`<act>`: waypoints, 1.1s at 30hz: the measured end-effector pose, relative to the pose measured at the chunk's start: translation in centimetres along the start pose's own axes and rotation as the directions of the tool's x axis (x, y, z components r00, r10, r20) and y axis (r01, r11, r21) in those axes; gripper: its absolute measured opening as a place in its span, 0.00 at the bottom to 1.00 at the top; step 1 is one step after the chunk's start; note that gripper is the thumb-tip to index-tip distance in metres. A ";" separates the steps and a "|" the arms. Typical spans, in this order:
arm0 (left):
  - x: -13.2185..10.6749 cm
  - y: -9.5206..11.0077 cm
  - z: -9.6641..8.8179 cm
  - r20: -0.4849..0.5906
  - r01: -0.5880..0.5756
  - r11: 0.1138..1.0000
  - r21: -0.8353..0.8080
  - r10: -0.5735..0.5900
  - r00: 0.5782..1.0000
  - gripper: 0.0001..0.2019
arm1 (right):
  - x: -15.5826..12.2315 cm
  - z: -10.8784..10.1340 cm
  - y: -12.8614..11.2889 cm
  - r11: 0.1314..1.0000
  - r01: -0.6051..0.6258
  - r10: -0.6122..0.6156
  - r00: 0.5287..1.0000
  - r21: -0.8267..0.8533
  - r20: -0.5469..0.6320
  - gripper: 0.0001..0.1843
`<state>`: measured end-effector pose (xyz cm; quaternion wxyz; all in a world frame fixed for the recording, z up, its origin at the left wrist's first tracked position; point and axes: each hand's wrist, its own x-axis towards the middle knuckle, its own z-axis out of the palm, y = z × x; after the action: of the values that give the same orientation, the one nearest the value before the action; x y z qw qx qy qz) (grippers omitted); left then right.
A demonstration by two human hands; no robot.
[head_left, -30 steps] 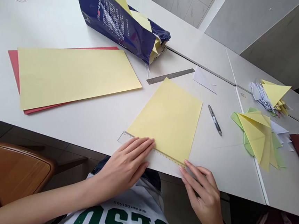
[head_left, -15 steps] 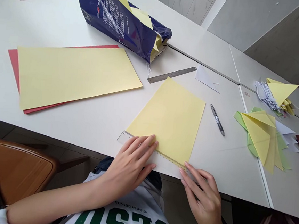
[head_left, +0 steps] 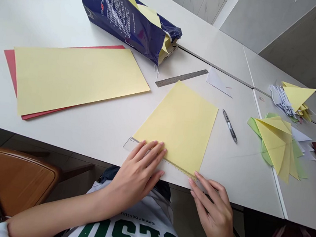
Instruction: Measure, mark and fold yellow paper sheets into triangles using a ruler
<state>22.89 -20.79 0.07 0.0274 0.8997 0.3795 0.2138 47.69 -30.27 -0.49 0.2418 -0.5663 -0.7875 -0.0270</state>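
left hand (head_left: 136, 175) shifted onto yellow sheet (head_left: 179, 131)

The left hand (head_left: 138, 175) lies flat, splayed (the right hand (head_left: 214, 212) slants nearby).

Left hand (head_left: 138, 172) on edge of yellow paper sheet (head_left: 178, 125) along clear ruler (head_left: 130, 144), right hand (head_left: 213, 212) just beside sheet's near corner

A rectangular pale-yellow paper sheet (head_left: 176, 127) lies flat and slanted just beyond the left hand (head_left: 138, 175), whose fingers (head_left: 155, 146) press on its near edge. A clear plastic ruler (head_left: 130, 143) runs along that edge, under the left hand, its other end just beside the right hand (head_left: 213, 212).
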 end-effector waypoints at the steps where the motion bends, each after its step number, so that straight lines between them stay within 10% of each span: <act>1: 0.0 0.0 0.0 0.002 0.001 1.000 -0.003 -0.001 1.000 0.25 | 0.0 0.0 0.0 1.000 -0.002 0.002 1.000 -0.001 0.002 0.29; 33: 0.7 -0.9 0.5 -0.023 -0.054 0.994 -0.100 0.052 0.998 0.30 | 0.8 0.3 -0.2 0.995 -0.099 0.099 0.993 0.017 -0.058 0.25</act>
<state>22.94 -19.58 -0.33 0.0630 0.9047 0.3446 0.2426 47.21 -29.51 -0.40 0.2696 -0.6019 -0.7512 -0.0261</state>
